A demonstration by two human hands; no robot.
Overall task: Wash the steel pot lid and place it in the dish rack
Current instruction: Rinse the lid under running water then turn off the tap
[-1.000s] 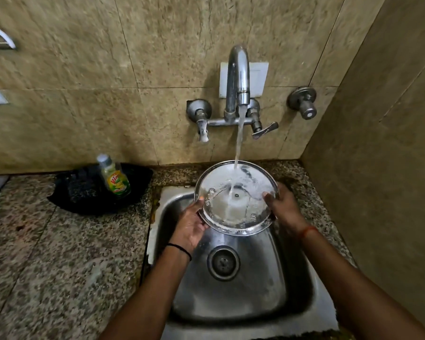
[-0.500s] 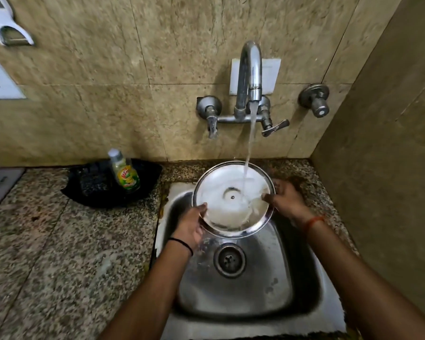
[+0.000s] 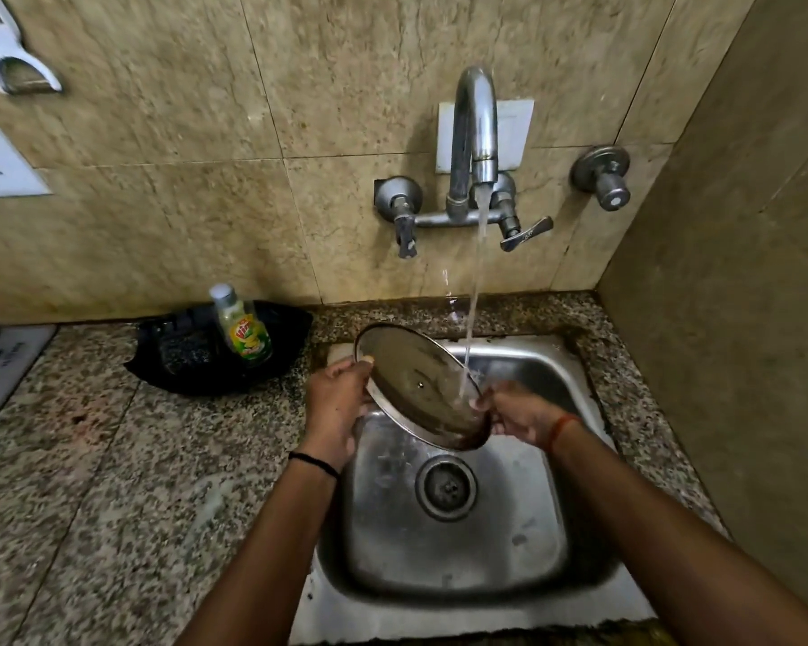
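The round steel pot lid [image 3: 416, 384] is held tilted over the sink [image 3: 449, 543], its left edge raised and its right edge low. My left hand [image 3: 339, 403] grips the lid's upper left rim. My right hand [image 3: 516, 414] grips the lower right rim. Water falls from the tap [image 3: 474, 128] onto the right part of the lid, close to my right fingers. No dish rack is in view.
A dish soap bottle [image 3: 243, 326] stands in a black tray [image 3: 192, 361] on the granite counter [image 3: 89, 482] left of the sink. A beige wall [image 3: 728, 319] closes in on the right. The drain [image 3: 445, 488] lies under the lid.
The lid has turned from facing up, nearly flat under the stream, to steeply tilted with its left edge raised. Both hands kept hold of the rim.
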